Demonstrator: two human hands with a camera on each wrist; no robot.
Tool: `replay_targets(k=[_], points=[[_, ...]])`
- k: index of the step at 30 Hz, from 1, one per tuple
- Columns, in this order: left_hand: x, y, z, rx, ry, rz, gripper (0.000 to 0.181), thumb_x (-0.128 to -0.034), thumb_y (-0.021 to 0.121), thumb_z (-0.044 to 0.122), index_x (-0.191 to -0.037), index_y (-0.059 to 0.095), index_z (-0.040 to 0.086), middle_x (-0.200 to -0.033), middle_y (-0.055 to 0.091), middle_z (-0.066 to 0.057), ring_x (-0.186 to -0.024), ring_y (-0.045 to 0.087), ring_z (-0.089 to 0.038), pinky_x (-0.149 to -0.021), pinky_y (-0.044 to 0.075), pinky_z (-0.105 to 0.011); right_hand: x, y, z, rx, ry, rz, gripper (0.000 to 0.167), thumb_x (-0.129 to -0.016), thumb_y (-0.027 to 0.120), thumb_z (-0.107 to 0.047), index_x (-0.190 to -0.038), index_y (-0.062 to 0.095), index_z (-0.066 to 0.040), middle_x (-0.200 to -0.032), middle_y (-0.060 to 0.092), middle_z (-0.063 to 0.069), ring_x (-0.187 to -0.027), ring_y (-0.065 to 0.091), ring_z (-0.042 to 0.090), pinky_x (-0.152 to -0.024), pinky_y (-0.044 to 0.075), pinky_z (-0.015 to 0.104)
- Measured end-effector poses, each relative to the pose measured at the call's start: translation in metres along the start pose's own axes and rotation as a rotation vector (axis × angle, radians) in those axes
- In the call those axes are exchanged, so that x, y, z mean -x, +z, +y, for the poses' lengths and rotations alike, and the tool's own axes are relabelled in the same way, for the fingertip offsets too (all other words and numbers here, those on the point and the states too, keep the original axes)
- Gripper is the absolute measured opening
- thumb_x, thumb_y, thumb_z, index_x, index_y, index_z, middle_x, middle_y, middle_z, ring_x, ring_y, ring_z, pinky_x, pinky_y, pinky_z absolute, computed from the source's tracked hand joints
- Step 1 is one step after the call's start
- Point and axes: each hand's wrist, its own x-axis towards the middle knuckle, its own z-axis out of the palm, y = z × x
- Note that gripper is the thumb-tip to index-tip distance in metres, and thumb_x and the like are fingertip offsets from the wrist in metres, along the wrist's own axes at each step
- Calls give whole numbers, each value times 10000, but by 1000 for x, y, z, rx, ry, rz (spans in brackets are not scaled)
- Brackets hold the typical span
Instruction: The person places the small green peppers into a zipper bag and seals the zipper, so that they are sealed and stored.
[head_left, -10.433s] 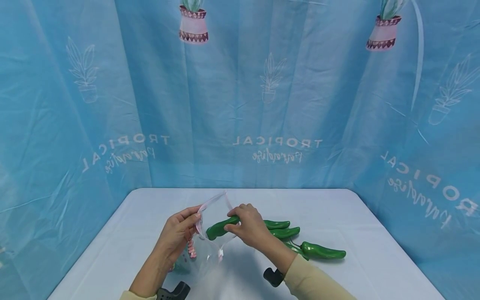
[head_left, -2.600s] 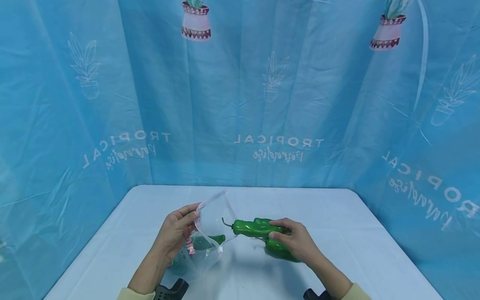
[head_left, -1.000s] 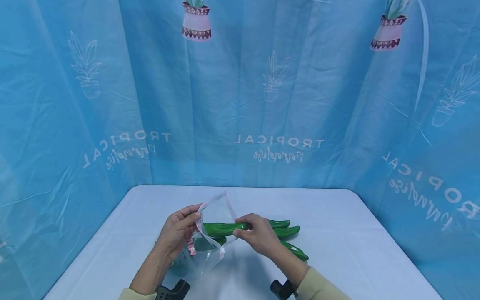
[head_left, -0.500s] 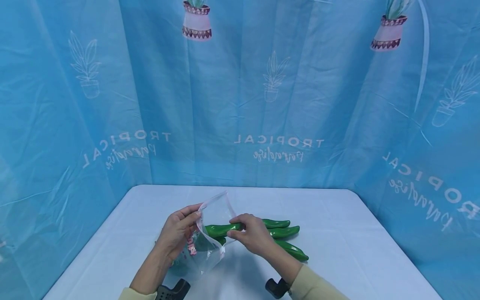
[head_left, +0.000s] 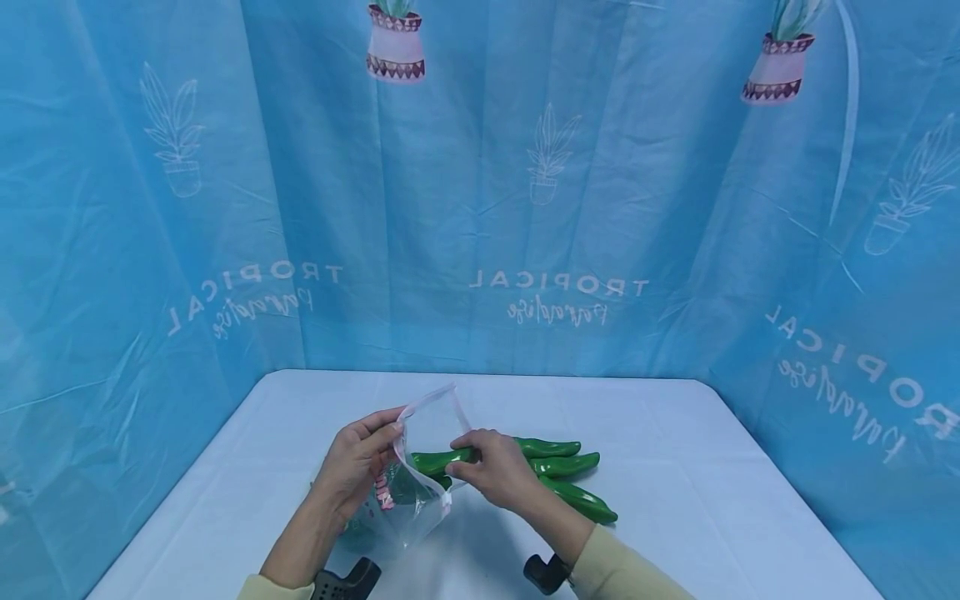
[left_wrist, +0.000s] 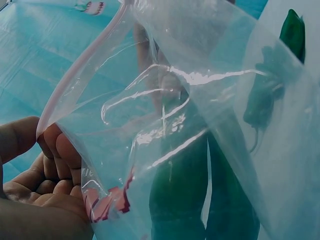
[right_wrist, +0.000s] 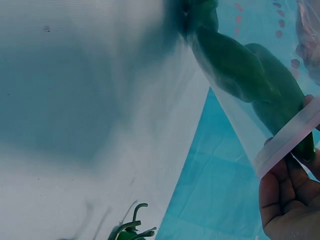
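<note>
My left hand (head_left: 354, 460) pinches the rim of a clear zip-top plastic bag (head_left: 411, 518), keeping its mouth spread. With the fingertips of my right hand (head_left: 501, 472) I hold the tip of a green chili pepper (head_left: 441, 462), most of it inside the bag. Through the film in the left wrist view, green peppers (left_wrist: 180, 200) show side by side, dulled by glare. In the right wrist view the right fingers (right_wrist: 272, 192) are at the bag's rim, around the end of the held pepper (right_wrist: 280, 107); another pepper (right_wrist: 227, 62) lies deeper inside.
Beyond my right hand, several green peppers lie on the white table: a rear one (head_left: 551, 447), a middle one (head_left: 572, 464) and a front one (head_left: 583, 500). A blue printed curtain (head_left: 555, 233) surrounds the table's back and sides.
Over the last seconds my right hand has carried the pepper leftward from beside the bag and slid it through the mouth. The left hand and bag have hardly moved.
</note>
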Motion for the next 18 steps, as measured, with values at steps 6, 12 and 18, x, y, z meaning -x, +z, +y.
replay_targets(k=[6, 12, 18], points=[[-1, -2, 0, 0, -7, -1, 457, -902, 625, 204, -1289, 511, -10, -1027, 658, 46, -860, 621, -103, -754, 522, -202, -3, 0, -3, 22, -21, -19, 320, -834, 703, -304, -1113, 688, -148, -936, 679, -37, -766, 573, 45, -613, 486, 189], [-1, -3, 0, -1, 0, -5, 455, -901, 627, 221, -1283, 520, -3, -1020, 656, 54, -853, 616, -99, -753, 523, -204, -5, 1, -7, 40, -47, -32, 311, -840, 696, -290, -1118, 688, -150, -963, 695, -36, -782, 573, 37, -609, 483, 183], [0, -3, 1, 1, -6, 14, 429, -904, 623, 212, -1271, 535, 7, -959, 648, 45, -773, 573, -94, -727, 509, -208, -5, 1, -9, 34, -36, -28, 285, -839, 697, -266, -1098, 696, -148, -993, 702, -14, -809, 579, 56, -614, 498, 185]])
